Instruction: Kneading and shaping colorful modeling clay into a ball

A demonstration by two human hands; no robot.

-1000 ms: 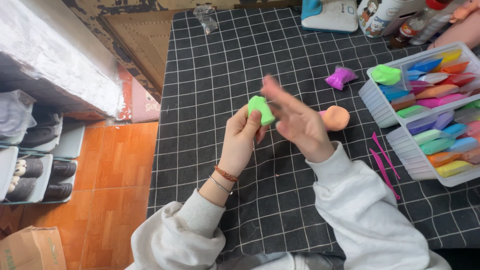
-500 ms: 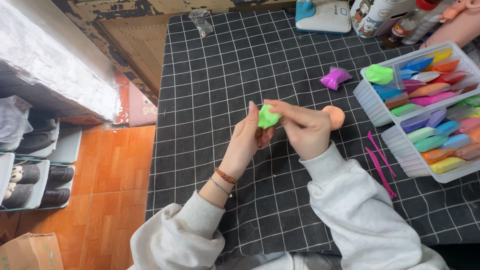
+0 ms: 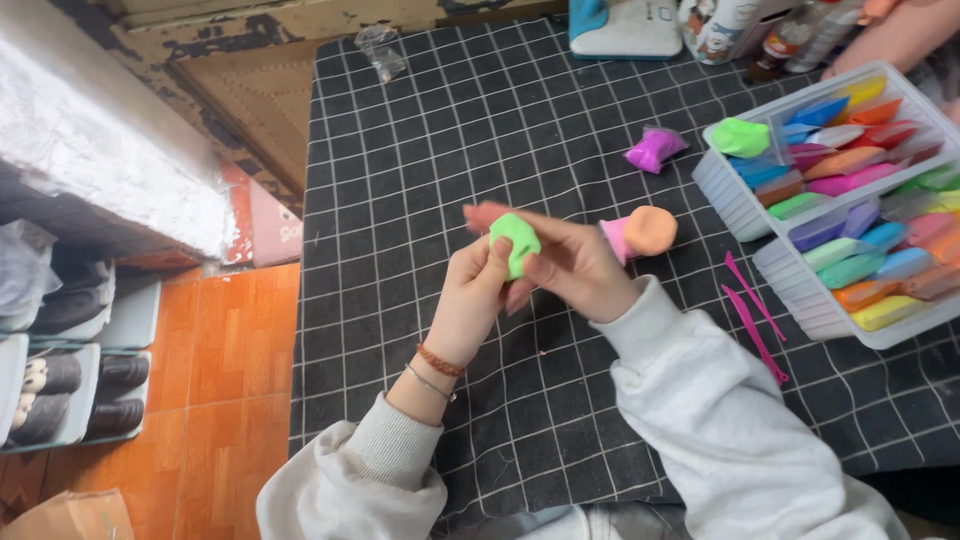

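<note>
Over the black grid-patterned mat, keep your left hand cupped behind the light green clay lump while your right hand pinches its front; press evenly, turning it between squeezes. The lump's underside is hidden by your fingers, so its shape is probably rounded, no more.

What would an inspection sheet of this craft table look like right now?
Surface: black gridded mat on the table.
Job's things: green clay lump, pinched by both hands.
Clutter: peach clay piece, purple clay packet, white trays of coloured clay, pink sculpting tools, clear plastic bag.
Grippers: left hand and right hand both hold the lump.
Cables: nothing seen.
Surroundings: orange tiled floor, shoe rack.
</note>
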